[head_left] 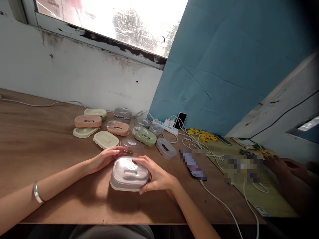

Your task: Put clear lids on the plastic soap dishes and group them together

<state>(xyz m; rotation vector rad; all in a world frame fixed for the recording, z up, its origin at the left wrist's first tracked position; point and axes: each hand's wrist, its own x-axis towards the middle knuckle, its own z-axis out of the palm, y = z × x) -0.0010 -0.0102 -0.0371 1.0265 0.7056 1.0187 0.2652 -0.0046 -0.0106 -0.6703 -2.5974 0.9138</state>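
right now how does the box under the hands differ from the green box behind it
The grey box lies near the table edge with a clear lid on; the green box sits farther back among the others. The right hand grips the grey box and the left hand rests beside it; nobody touches the green box. Both are rounded oblongs.

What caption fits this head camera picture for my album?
Two hands, left hand and right hand, cup a grey lidded box on a wooden table.
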